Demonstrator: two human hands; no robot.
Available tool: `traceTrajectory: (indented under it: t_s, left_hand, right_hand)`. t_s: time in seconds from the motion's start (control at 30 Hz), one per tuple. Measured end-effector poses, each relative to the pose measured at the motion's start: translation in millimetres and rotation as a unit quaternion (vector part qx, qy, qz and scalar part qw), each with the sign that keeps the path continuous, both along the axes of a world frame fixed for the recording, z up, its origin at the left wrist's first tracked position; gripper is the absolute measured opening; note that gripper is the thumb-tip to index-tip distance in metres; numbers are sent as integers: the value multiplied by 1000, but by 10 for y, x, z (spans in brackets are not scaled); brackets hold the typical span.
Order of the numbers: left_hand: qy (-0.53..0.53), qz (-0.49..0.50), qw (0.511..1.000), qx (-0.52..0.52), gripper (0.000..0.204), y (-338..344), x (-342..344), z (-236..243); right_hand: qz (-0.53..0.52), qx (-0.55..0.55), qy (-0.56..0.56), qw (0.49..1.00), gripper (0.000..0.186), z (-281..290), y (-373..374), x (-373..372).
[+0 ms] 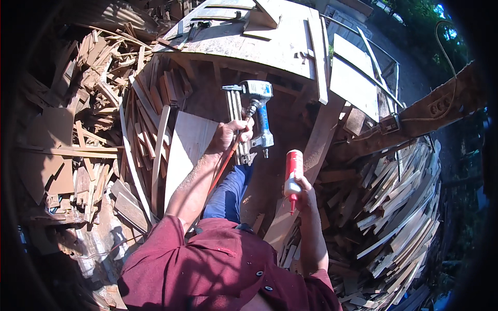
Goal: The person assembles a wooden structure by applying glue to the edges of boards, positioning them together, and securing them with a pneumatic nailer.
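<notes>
Right fingers [305,183] grip a red-tipped white and red bottle [294,163].

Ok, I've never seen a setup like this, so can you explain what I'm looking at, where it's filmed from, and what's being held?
Sure. There's no robot here, just a person using two bare hands. The single picture comes from a wide fisheye camera worn on the head, looking down, which is why straight edges bend and the dark red shirt shows at the bottom.

The left hand grips what looks like a blue and silver nail gun, with an orange hose running down by the forearm. The right hand holds a red and white bottle, its red nozzle pointing down.

Ahead is a pale-topped table with wooden pieces on it. Scrap wood is piled on both sides.
</notes>
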State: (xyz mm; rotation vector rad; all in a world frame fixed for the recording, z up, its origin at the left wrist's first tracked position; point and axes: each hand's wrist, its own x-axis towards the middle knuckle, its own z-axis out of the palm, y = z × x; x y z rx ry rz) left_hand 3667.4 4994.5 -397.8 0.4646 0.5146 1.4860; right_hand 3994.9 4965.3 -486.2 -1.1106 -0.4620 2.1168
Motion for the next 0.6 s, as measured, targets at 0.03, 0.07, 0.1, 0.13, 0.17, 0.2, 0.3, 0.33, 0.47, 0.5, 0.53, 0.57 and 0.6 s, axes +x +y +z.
traceTrajectory:
  t_s: [0.03,0.07,0.1,0.13,0.17,0.2,0.3,0.33,0.47,0.5,0.53,0.57,0.6]
  left_hand:
    - [-4,-6,1000,-1,23,456,-161,-128]
    - [-5,-15,1000,-18,22,865,-286,-213]
    - [-8,-20,1000,-20,22,1375,-380,-185]
    - [-9,24,1000,-3,21,1824,-381,-186]
    - [-4,24,1000,-18,20,2304,-451,-258]
    - [-12,28,999,-41,20,2760,-541,-330]
    - [-3,23,997,-73,17,3968,-749,-687]
    - [-12,0,997,-79,17,4278,-877,-890]
    - [-10,-38,988,-148,14,4921,-909,-1134]
    - [5,-52,986,-155,16,4971,-992,-1215]
    - [-14,-52,983,-175,19,4994,-943,-1172]
    - [-49,-48,979,-194,19,4976,-1020,-1236]
    - [-58,-54,979,-186,20,4991,-976,-1263]
  right_hand:
    - [15,-1,8,1000,51,10,343,-102]
    - [6,-8,-5,1000,50,-53,564,-190]
    - [1,0,-20,1000,50,-51,908,-250]
    - [-16,-10,-35,999,50,-51,1170,-308]
    - [-24,-27,-46,998,50,-29,1464,-383]
    - [-28,-49,-64,996,51,-3,1754,-485]
    - [-11,-44,-121,992,54,215,2571,-811]
    - [10,-28,-118,993,54,328,2862,-934]
    - [39,17,-167,985,59,631,4066,-1134]
    - [95,33,-182,978,65,638,4443,-1163]
    - [141,78,-319,934,63,586,4771,-1152]
    - [212,112,-416,877,55,763,5145,-1322]
    - [275,260,-443,812,56,546,5502,-1167]
